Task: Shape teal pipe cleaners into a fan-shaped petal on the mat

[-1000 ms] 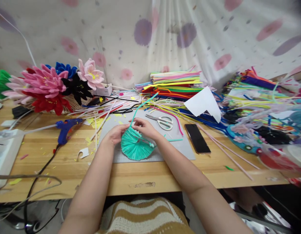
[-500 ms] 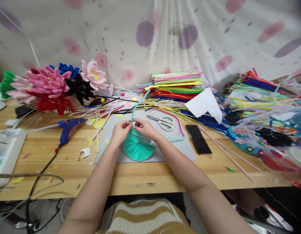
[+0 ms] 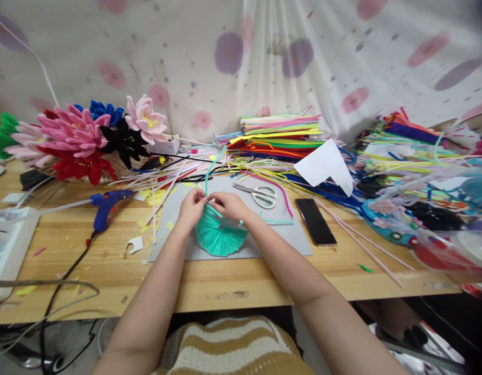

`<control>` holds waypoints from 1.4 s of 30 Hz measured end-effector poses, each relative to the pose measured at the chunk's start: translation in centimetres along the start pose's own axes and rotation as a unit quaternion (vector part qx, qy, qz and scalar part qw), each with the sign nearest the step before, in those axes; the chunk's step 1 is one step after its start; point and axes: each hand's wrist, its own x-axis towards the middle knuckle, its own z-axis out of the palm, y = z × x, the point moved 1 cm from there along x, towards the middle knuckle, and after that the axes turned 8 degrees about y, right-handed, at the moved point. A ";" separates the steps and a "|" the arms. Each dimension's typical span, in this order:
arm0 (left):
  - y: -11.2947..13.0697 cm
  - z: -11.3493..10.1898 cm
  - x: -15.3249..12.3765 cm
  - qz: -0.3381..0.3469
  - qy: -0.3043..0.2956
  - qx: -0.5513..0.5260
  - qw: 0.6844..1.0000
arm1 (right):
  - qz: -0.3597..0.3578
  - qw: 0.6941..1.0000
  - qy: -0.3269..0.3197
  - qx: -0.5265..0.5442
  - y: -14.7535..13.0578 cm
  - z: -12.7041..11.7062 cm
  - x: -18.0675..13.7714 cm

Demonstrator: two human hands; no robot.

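Both of my hands meet over the grey mat point(image 3: 174, 245), at the upper left rim of a teal pipe-cleaner fan point(image 3: 221, 237). A single teal pipe cleaner point(image 3: 208, 174) rises from between my fingertips and bends to the right at its top. My left hand point(image 3: 192, 207) pinches it near its lower end. Beside it, my right hand point(image 3: 229, 205) is closed, its fingertips pinched at the same spot, over the fan's top. The exact join under the fingers is hidden. Scissors point(image 3: 264, 197) lie on the mat just beyond my right hand.
A blue glue gun point(image 3: 107, 208) with a black cord lies at left, below fuzzy flowers point(image 3: 78, 133). A phone point(image 3: 316, 221) lies right of the mat. Bundles of coloured pipe cleaners point(image 3: 280, 138) are stacked at the back. White paper point(image 3: 325, 165) leans against them.
The upright teal pipe cleaner now bends over more at its top, and its tip is lower and further left. Both hands stay pinched together; the whole view has shifted slightly.
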 end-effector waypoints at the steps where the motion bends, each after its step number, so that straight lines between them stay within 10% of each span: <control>1: 0.0 0.0 0.0 -0.003 0.007 0.010 1.000 | -0.019 0.999 -0.007 -0.026 -0.1 -0.1 0.0; 26: 0.2 0.6 0.1 0.013 0.074 0.107 0.991 | 0.023 0.995 -0.030 0.087 0.9 -0.4 0.0; 42: 1.8 0.8 -0.6 -0.144 -0.037 -0.038 0.988 | -0.009 0.999 -0.025 -0.025 1.0 -1.6 -0.5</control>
